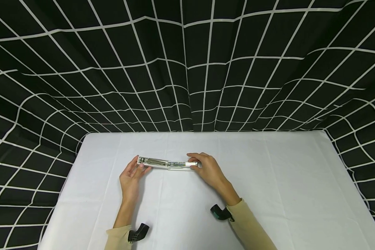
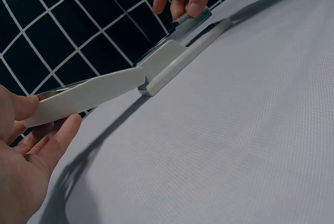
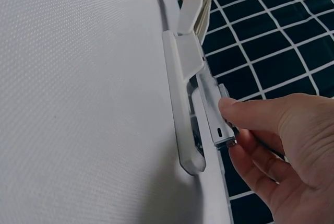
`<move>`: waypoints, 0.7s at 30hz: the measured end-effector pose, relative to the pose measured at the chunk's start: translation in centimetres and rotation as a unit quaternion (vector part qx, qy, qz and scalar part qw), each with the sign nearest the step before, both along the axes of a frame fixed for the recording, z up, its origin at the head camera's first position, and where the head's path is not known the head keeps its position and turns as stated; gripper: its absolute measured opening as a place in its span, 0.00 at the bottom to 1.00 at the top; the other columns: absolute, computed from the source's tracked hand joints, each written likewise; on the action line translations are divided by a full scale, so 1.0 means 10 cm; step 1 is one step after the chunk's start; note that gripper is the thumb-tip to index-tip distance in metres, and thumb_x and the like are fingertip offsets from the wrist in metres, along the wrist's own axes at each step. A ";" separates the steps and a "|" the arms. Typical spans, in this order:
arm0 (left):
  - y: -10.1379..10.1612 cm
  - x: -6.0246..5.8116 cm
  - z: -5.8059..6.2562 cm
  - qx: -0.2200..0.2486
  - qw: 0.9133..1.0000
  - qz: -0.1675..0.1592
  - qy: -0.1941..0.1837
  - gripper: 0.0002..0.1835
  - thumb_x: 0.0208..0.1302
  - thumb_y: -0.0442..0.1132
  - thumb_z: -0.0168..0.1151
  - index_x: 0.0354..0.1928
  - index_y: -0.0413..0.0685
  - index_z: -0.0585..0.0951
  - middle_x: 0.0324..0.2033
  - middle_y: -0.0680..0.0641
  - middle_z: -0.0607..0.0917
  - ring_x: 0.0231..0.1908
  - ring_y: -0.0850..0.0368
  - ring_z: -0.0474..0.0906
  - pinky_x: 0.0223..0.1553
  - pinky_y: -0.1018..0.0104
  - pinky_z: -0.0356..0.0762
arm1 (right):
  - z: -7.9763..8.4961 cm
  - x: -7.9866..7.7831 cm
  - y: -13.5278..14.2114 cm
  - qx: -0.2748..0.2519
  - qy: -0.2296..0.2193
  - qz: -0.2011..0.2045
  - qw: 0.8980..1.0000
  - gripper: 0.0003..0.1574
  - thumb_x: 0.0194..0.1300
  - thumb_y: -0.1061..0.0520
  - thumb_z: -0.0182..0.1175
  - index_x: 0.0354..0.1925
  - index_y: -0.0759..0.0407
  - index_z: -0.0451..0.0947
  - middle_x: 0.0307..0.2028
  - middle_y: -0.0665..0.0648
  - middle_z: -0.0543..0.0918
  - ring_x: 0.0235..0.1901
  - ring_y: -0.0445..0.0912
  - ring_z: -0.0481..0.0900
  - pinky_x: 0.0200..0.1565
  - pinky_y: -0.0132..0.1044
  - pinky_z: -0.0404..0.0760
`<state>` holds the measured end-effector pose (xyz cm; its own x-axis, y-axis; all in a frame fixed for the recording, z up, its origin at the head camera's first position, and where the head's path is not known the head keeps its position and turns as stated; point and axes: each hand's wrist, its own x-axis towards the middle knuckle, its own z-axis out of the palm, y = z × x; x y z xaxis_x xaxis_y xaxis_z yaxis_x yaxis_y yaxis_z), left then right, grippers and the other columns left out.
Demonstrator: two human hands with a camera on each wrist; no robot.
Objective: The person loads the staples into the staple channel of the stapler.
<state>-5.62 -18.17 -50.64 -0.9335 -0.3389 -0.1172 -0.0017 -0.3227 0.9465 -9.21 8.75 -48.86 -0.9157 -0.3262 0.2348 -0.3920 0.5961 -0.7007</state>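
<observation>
A white stapler lies unfolded across the table, its top cover [image 1: 153,162] swung back to the left. My left hand [image 1: 131,178] grips the end of that cover between thumb and fingers, holding it tilted up off the cloth. On the right, my right hand [image 1: 210,170] pinches the far end of the metal staple magazine [image 3: 211,104]. This magazine stands raised a little above the white base [image 3: 176,98], which rests on the cloth. Inside the cover a long metal strip shows in the head view. Whether staples lie in the magazine I cannot tell.
White cloth covers the table [image 1: 181,208]. Black curtains with a white grid [image 1: 187,69] hang behind it and at both sides. A black wrist camera [image 1: 139,232] sits on the left sleeve, another black camera [image 1: 219,212] on the right one.
</observation>
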 end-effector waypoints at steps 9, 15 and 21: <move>-0.01 -0.01 -0.03 0.014 1.000 0.002 -0.006 0.25 0.66 0.20 0.55 0.65 0.29 0.67 0.52 0.41 0.77 0.47 0.55 0.83 0.50 0.57 0.83 | -0.04 -0.01 0.02 -0.019 -0.014 0.002 1.000 0.27 0.53 0.67 0.73 0.53 0.59 0.82 0.37 0.49 0.88 0.37 0.44 0.82 0.43 0.39 0.83; -0.01 0.00 -0.02 0.016 1.000 0.001 -0.007 0.25 0.66 0.21 0.55 0.66 0.29 0.68 0.52 0.40 0.76 0.49 0.55 0.82 0.51 0.55 0.82 | -0.09 0.01 0.05 -0.004 -0.007 0.002 1.000 0.20 0.54 0.63 0.73 0.48 0.54 0.86 0.40 0.48 0.88 0.40 0.42 0.82 0.43 0.37 0.83; 0.00 0.00 -0.02 0.015 1.000 0.004 0.000 0.25 0.66 0.21 0.55 0.65 0.26 0.66 0.51 0.41 0.77 0.48 0.56 0.82 0.50 0.55 0.83 | -0.13 0.04 0.09 0.048 0.026 0.017 0.998 0.14 0.59 0.58 0.71 0.45 0.50 0.87 0.44 0.47 0.87 0.47 0.42 0.81 0.49 0.38 0.84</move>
